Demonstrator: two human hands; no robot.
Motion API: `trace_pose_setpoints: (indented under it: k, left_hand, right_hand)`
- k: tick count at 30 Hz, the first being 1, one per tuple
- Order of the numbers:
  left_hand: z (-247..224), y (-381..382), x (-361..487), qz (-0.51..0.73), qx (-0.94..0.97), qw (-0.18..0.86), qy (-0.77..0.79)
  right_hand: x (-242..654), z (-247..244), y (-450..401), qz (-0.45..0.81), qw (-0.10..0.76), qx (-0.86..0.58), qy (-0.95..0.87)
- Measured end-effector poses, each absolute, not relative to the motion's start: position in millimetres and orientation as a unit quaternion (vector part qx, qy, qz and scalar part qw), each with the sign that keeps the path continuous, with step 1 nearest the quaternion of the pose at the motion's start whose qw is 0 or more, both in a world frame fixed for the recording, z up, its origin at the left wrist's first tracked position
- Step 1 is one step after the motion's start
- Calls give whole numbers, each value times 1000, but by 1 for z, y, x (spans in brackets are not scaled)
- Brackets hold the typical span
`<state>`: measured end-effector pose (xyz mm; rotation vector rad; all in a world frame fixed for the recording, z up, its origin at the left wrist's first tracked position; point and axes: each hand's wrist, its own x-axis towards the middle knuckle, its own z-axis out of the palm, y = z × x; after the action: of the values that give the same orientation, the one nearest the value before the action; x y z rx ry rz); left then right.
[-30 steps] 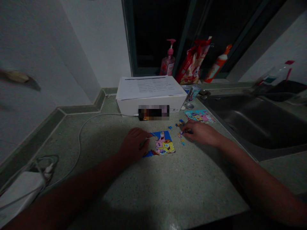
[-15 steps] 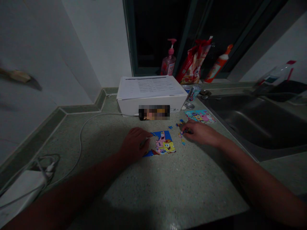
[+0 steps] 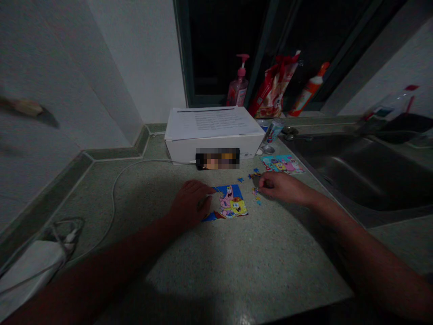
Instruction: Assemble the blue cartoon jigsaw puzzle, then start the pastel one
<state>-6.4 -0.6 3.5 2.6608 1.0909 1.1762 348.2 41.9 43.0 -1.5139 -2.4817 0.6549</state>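
Left hand, half-spread, overlaps flat, rectangular blue-and-pink jigsaw; right of it, right hand curls, grip indiscernible.

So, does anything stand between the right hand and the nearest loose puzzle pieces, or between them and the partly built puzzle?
Nothing visible: the right hand is at the nearest pieces, and only countertop separates these from the puzzle. The left hand is at its left.
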Motion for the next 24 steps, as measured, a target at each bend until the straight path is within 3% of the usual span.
trace_pose_setpoints:
  k: [6,11,24]
  left_hand:
    - [5,-1,-7,384,859,15,339]
    - [10,-3,-6,363,870,24,333]
    - [7,-1,-5,362,888,48,279]
  right_hand:
    - [345,45,39,316,119,-498,-799]
    - [328,41,32,382,202,-481,-763]
    - [249,14,-6,430,324,-433,-723]
